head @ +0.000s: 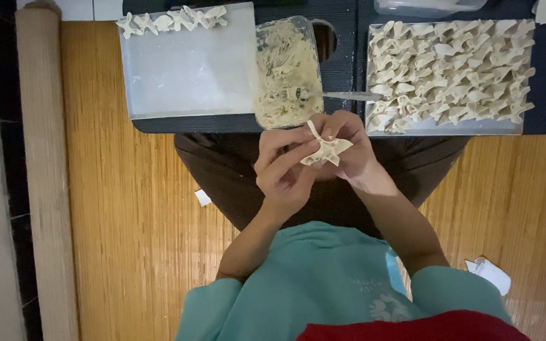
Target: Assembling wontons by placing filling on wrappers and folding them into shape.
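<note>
Both hands pinch one folded dumpling [327,150] between them, the left hand [284,170] and right hand [349,148] closed on its wrapper, above the person's lap and just short of the dark low table [342,57]. Two trays sit on that table: the left tray [188,76] carries a single row of about seven dumplings along its far edge, the right tray [443,126] is packed with too many to count. Between them, one clear tub [285,72] holds pale filling and a spoon [339,95].
</note>
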